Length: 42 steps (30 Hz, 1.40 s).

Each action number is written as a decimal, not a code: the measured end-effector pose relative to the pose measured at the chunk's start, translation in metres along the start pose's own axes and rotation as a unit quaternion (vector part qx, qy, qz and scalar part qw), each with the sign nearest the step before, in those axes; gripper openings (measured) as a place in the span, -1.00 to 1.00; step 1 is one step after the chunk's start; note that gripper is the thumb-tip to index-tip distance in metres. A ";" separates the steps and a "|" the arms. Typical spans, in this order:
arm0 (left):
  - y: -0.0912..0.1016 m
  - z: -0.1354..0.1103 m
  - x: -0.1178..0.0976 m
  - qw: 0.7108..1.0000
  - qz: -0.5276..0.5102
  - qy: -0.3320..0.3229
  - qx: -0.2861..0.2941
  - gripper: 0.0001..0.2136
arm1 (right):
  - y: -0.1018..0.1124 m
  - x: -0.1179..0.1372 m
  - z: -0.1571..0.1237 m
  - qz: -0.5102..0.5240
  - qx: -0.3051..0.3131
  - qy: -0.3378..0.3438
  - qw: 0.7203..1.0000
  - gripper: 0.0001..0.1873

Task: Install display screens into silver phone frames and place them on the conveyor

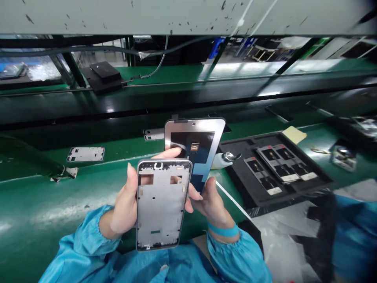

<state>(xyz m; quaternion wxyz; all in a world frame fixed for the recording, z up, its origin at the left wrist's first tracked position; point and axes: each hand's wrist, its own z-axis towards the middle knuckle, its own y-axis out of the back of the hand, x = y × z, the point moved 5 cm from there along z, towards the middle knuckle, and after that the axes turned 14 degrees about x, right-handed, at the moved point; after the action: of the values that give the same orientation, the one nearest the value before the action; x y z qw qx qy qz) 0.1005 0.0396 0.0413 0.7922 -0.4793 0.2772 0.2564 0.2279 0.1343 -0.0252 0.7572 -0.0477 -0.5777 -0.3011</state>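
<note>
1. One phone frame [161,212] – gripped by the left hand [125,204], thumb along its left edge, two fingertips showing past its right edge. Held upright over the bench, flat inner side facing the camera.
2. One screen panel [206,149] is held upright behind the frame by the right hand [215,202]; its lower right edge is gripped near the thumb, other fingers mostly hidden. Its lower part is covered by the frame.
3. One finger is seen above the frame's top edge, in front of the panel.
4. Two loose plates [85,154] are seen on the green bench [44,212], left of and behind the hands – one partly hidden by the panel.
5. One black tray [244,184], to the right; three phone parts [262,175] are laid in it, two side by side.
6. One white bottle [219,161] with a metal top, between panel and tray.
7. One yellow paper [294,135], at the tray's far corner.
8. One blue wristband [223,230], worn on the right wrist.
</note>
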 end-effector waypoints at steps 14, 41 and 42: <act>0.050 0.020 -0.031 0.955 0.093 -0.169 -0.225 -0.41 | 0.033 0.023 -0.023 -0.082 -0.009 0.050 0.995 -0.32; 0.083 0.020 -0.047 0.910 0.374 -0.143 -0.103 -0.57 | 0.006 0.022 0.013 -0.126 0.055 0.055 0.989 -0.21; 0.083 0.019 -0.048 0.906 0.382 -0.138 -0.117 -0.59 | 0.003 0.019 0.015 -0.100 0.040 0.051 0.993 -0.19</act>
<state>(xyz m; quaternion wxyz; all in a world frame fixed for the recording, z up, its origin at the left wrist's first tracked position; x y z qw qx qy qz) 0.0135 0.0839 0.0302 0.6024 -0.3859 0.2946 0.6336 0.2196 0.1355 -0.0026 0.7531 0.0558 -0.5519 -0.3538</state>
